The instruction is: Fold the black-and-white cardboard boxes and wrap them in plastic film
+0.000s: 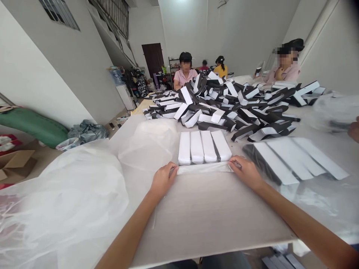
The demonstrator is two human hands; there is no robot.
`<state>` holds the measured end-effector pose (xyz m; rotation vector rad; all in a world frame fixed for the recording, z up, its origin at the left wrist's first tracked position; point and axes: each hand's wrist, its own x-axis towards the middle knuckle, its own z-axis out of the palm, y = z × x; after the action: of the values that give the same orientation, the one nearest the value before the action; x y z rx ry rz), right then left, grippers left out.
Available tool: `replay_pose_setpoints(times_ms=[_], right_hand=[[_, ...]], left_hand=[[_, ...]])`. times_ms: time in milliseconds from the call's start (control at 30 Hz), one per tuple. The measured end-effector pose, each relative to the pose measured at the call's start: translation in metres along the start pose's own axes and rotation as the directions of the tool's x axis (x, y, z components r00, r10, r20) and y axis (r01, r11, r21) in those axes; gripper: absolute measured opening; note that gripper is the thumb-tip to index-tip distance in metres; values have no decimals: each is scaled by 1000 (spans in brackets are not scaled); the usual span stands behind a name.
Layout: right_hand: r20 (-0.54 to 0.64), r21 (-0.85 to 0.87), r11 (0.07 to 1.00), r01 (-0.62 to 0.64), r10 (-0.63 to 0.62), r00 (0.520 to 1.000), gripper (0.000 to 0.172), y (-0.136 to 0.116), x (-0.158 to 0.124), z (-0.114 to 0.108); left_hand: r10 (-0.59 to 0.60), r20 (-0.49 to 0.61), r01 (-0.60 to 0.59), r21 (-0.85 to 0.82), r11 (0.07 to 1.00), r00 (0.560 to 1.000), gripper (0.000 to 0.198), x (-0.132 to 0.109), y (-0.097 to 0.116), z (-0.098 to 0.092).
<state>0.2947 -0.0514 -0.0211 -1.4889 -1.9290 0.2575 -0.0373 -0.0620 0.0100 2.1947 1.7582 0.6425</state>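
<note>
Right now, through the head camera, I have both of the person's hands on a flat white strip [204,168] lying across a pale work board [210,216]. The left hand [164,181] is closed in a narrow pinch on one end of the strip, and the right hand [246,172] pinches the other end; neither grip is wide. Just beyond the strip on the board, four white-sleeved boxes [204,147] lie side by side. An even pinch at both ends is the right way to work here, as it keeps the strip taut and square to that row.

Right of the board, more white-and-black boxes [294,158] lie fanned out. Left of it billows clear plastic sheeting [64,209]. Farther beyond the board rises a heap of black-and-white boxes [218,104], with a co-worker in a pink top [185,74] behind it. At the right edge, another person's hand [353,129] intrudes.
</note>
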Motion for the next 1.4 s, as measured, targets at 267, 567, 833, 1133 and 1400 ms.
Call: replay_pose_setpoints(times_ms=[267,567,833,1133,1400], right_hand=[[81,-140,976,-169,181,980,16,2,-1,-4],[-33,-615,785,-75,69,997,12,-11,-5,-2],[344,-714,637,290,-41,938,21,-56,5,-7],[333,-512,828,229,-54,941,25,-86,6,46],[476,341,938,-57,-120,871,18,-89,-17,2]], left_hand=[[-116,20,114,78,990,993,25,0,3,2],[-142,46,138,94,986,989,9,-2,5,2],[-168,68,162,85,983,983,7,-4,6,0],[-123,38,118,112,987,992,15,-6,3,1],[-116,-251,96,-93,991,961,30,-6,-3,-18]])
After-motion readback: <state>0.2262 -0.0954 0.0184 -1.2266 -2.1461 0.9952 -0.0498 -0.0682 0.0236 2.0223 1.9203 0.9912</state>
